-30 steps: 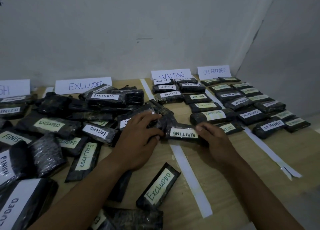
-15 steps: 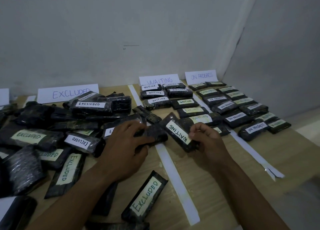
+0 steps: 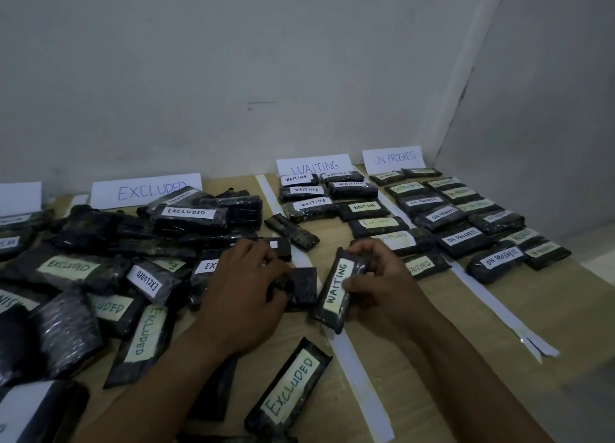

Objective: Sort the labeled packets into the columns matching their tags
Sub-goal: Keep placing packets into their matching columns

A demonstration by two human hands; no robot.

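Logging from the head camera feed. The right hand (image 3: 382, 289) is gripping the WAITING packet (image 3: 336, 289), with the fingers curling round its far end and the thumb pressing on the pale label. The packet is sitting tilted, label up, with its near end over the white strip (image 3: 362, 376) that is dividing the excluded side from the waiting side. I am not able to tell whether that end is touching the table (image 3: 432, 326). The left hand (image 3: 246, 296) is clasping a dark packet (image 3: 299, 287) just left of the strip, fingers curling over its far edge and thumb at its near edge; I am seeing no label on it. Behind the right hand the waiting rows (image 3: 364, 206) are running back in two neat files to the WAITING sign (image 3: 314, 166) at the wall. Past a second strip (image 3: 492, 302) the on-progress rows (image 3: 461, 236) are lying below the ON PROGRESS sign (image 3: 394, 158). Left of the hands the excluded pile (image 3: 186, 212) is sprawling, with packets overlapping at all angles in front of the EXCLUDED sign (image 3: 146, 191). One lone EXCLUDED packet (image 3: 289, 389) is lying angled on the table between the forearms, just left of the first strip.
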